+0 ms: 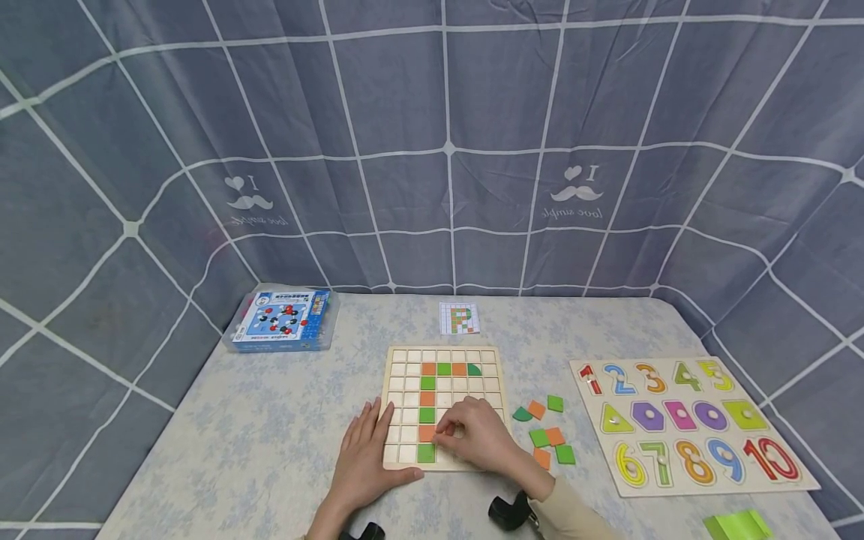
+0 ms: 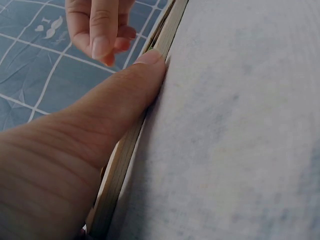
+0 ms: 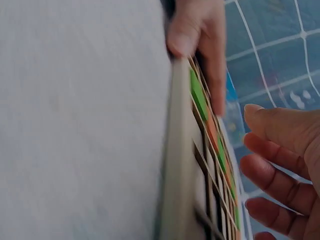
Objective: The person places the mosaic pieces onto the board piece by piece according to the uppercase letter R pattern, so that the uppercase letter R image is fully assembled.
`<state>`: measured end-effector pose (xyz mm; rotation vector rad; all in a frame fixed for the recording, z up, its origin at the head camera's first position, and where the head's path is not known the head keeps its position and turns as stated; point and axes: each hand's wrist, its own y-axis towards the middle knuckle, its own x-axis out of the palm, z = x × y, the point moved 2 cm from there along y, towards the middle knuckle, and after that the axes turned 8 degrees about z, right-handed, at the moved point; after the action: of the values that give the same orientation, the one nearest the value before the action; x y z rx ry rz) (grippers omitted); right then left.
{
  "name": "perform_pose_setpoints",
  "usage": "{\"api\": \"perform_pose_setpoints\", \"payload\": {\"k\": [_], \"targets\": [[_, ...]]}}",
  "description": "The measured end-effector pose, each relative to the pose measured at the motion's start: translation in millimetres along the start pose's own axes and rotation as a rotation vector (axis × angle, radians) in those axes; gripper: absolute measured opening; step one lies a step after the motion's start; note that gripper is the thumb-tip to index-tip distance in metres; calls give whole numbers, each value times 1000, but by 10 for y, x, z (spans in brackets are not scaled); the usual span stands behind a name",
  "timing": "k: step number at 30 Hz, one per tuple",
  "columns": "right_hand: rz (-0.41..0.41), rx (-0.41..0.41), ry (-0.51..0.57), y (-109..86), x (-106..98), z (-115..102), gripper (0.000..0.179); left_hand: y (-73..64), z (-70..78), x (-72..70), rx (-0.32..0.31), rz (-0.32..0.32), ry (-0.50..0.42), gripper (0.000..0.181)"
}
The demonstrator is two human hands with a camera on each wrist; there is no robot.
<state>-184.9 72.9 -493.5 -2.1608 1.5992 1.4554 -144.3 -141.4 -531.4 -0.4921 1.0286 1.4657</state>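
A square wooden grid board lies on the table. Orange and green tiles, among them a green tile, form a column down it, and a row runs right from the top to a green quarter-round tile. My left hand rests at the board's lower left corner, fingers extended; its thumb touches the front edge. Above the board, by the orange tile low in the column, hovers my right hand. Its fingers are loosely bent, with nothing visible between them.
Loose green and orange tiles lie right of the board. Behind it is a small pattern card. A number-and-shape puzzle board lies at the right, a light green block near the front. A blue boxed set stands back left.
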Motion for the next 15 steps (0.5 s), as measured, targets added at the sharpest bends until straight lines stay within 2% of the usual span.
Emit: {"api": "perform_pose_setpoints", "payload": {"k": [7, 15], "targets": [[97, 83, 24, -27, -295, 211, 11, 9, 11, -11, 11, 6, 3, 113], [254, 179, -52, -108, -670, 479, 18, 13, 14, -10, -35, -31, -22, 115]]}}
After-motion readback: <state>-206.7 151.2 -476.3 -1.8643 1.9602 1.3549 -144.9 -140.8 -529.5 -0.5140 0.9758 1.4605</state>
